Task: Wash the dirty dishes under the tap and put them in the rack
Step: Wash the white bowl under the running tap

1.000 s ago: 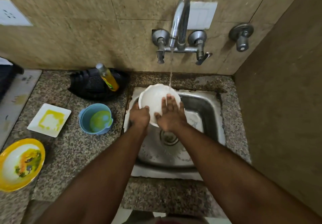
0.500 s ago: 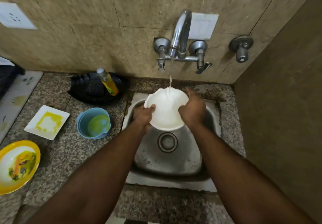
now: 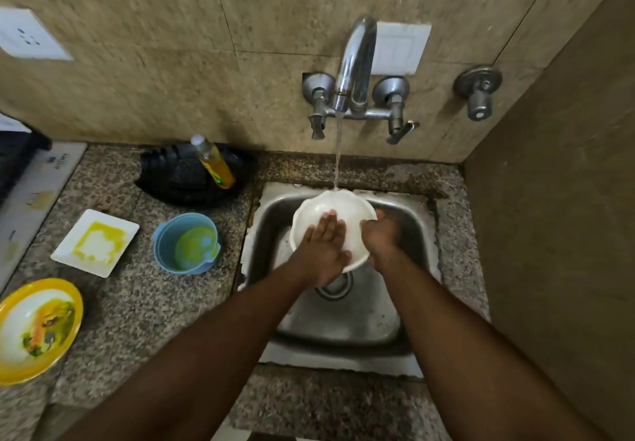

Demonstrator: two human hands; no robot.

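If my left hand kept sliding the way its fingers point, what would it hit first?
Probably the far rim of the white bowl, where the tap's water stream lands; the left hand already lies flat inside it.

You are looking at four dishes: one white bowl [image 3: 331,214], one blue cup [image 3: 185,243], one square white plate [image 3: 95,242] and one yellow-rimmed plate [image 3: 37,329]. You are also seeing one bottle [image 3: 213,162], one tap [image 3: 354,66], one sink [image 3: 343,320] and one black rack [image 3: 178,179].
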